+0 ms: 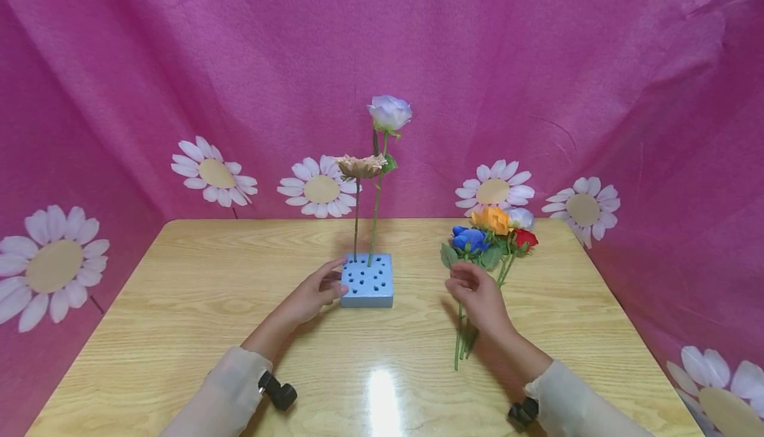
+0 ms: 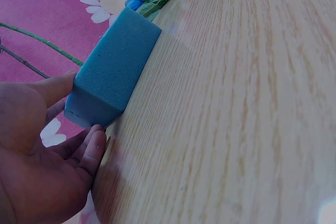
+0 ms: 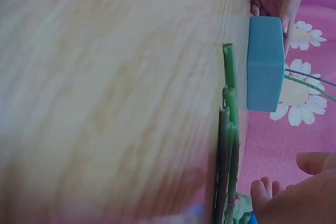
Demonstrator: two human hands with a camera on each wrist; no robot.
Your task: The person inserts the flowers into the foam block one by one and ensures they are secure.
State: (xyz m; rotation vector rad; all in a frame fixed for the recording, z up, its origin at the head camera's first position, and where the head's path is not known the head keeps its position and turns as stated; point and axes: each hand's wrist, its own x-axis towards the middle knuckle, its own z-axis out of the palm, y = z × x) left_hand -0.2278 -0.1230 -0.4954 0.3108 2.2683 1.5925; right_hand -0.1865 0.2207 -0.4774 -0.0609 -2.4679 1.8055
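A light blue foam block (image 1: 367,301) with several holes in its top sits mid-table. Two artificial flowers stand upright in its back holes: a tall pale lilac rose (image 1: 390,113) and a shorter beige flower (image 1: 361,167). My left hand (image 1: 312,296) grips the block's left side, thumb and fingers spread around its edges. Over the stems of a loose bunch at the right hovers my right hand (image 1: 482,296), fingers loosely bent, with a gap between thumb and fingers (image 3: 261,190). That bunch holds a blue rose (image 1: 469,240), an orange flower (image 1: 493,219), a red rose (image 1: 525,240) and a pale one (image 1: 520,217).
The wooden table (image 1: 239,258) reaches back to a magenta curtain (image 1: 310,59) printed with large white daisies. Green stems (image 3: 230,129) of the bunch lie toward the table's front, right of the block. A small black device (image 1: 279,392) is strapped at the left sleeve.
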